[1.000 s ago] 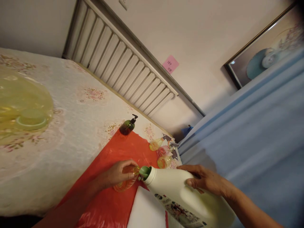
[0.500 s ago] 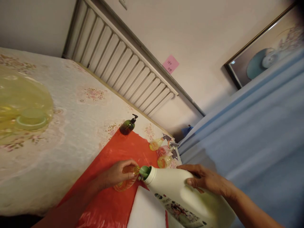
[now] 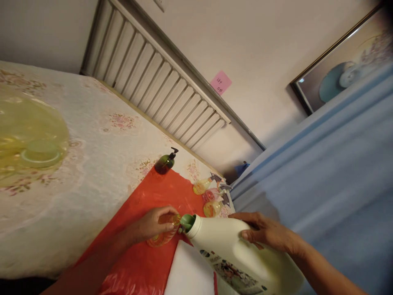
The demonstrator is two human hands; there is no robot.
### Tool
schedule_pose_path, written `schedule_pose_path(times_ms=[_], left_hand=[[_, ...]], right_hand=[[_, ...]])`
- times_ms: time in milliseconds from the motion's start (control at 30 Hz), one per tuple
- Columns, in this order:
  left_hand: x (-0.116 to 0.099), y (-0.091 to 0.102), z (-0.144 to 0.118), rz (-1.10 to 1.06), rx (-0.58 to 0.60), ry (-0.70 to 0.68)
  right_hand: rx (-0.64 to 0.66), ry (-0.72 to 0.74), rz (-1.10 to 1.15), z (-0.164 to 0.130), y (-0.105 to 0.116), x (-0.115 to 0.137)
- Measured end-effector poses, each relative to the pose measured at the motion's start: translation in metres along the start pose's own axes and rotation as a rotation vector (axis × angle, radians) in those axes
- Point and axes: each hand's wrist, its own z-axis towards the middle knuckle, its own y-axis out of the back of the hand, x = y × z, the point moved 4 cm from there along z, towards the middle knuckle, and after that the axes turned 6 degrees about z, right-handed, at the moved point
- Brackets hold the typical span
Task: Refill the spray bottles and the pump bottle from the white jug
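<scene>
A flower-patterned cloth [image 3: 121, 121] covers the desk [image 3: 101, 184], which runs up to a white radiator [image 3: 162, 82] under a pale wall [image 3: 254, 53]. A pink note [image 3: 220, 83] and a framed picture [image 3: 344, 78] hang there, and a blue curtain [image 3: 325, 176] fills the right side. A big see-through yellow container [image 3: 33, 119] stands at the left edge. A dark green pump bottle [image 3: 165, 164] sits at the far corner of a red plastic sheet [image 3: 144, 266]; three spray bottles [image 3: 211, 209] crowd together near the curtain. The left hand [image 3: 152, 224] grips a clear, orange-tinted small bottle [image 3: 161, 239] by the neck, over the sheet. The right hand [image 3: 260, 233] grips a large, pale cream jug [image 3: 217, 231], tipped sideways, with a printed label and a green spout [image 3: 187, 222] at the small bottle's mouth; I cannot tell whether they touch.
</scene>
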Motion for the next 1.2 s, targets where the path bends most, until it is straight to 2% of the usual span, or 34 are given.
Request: schedule_pose_path(times_ms=[1200], left_hand=[[-0.0039, 0.0002, -0.0008, -0.006, -0.001, 0.010]], right_hand=[[0.011, 0.004, -0.024, 0.0016, 0.0030, 0.0001]])
